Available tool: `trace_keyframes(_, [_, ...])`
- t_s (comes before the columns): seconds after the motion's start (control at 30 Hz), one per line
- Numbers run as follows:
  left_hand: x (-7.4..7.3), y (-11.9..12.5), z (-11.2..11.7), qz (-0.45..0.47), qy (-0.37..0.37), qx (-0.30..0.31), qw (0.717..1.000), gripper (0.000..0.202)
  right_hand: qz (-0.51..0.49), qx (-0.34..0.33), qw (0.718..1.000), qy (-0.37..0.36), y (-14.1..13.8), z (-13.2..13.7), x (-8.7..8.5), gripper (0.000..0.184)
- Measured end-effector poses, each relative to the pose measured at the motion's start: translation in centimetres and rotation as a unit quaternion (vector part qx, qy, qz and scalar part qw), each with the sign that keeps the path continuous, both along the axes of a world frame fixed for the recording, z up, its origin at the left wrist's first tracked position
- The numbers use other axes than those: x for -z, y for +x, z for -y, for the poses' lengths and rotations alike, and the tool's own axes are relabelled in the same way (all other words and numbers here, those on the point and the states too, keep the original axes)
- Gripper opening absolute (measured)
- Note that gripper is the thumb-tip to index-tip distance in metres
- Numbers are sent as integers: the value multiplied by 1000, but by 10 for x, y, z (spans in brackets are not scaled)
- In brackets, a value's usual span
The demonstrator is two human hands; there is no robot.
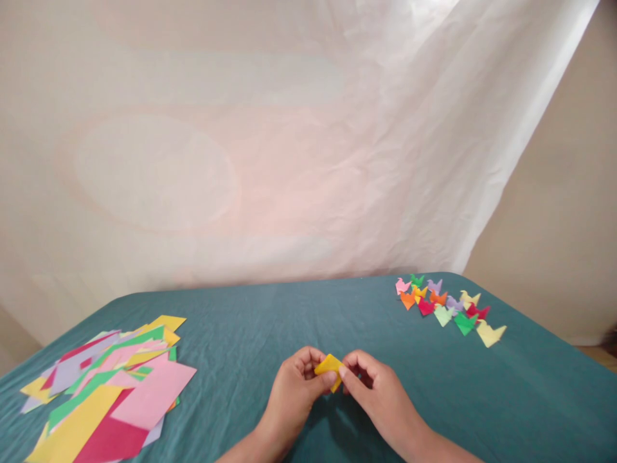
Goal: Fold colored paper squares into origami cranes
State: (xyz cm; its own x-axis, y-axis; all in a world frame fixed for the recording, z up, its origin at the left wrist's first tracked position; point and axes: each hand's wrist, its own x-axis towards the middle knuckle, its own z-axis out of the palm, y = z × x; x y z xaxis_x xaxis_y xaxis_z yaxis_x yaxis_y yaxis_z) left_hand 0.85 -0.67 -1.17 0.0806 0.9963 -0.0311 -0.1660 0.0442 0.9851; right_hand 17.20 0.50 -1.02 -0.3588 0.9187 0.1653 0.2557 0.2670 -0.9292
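A small folded piece of yellow paper (pixel 328 364) is held up between both hands, low in the middle of the head view. My left hand (pixel 299 386) pinches its left side, with the thumb lying across the front. From the other side, my right hand (pixel 373 386) grips the right corner between thumb and fingers. The paper is folded to a small diamond-like shape, and its lower part is partly covered by the thumbs. Both hands are just above the dark green tablecloth (pixel 250 360).
Loose sheets of coloured paper (pixel 154 392) lie in a spread pile at the left. Several small folded paper birds (pixel 443 315) stand in rows at the far right. Behind the table hangs a pale cloth (pixel 289 161), close to the back edge.
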Motion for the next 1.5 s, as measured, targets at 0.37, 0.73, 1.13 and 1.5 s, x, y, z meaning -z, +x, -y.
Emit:
trace_keyframes(0.37, [-3,0,4,-142,37,-4,989,24,46,33,996,71,-1,-3,-2,14])
trace_keyframes(0.73, [-3,4,6,-122,5,6,993,12,12,24,999,28,1,-3,-2,20])
trace_keyframes(1.13, [-11,-3,7,-251,25,12,968,34,8,11,998,57,5,-1,-2,18])
trace_keyframes(1.5, [-10,4,11,-222,4,20,975,12,0,-1,1000,15,3,1,-11,23])
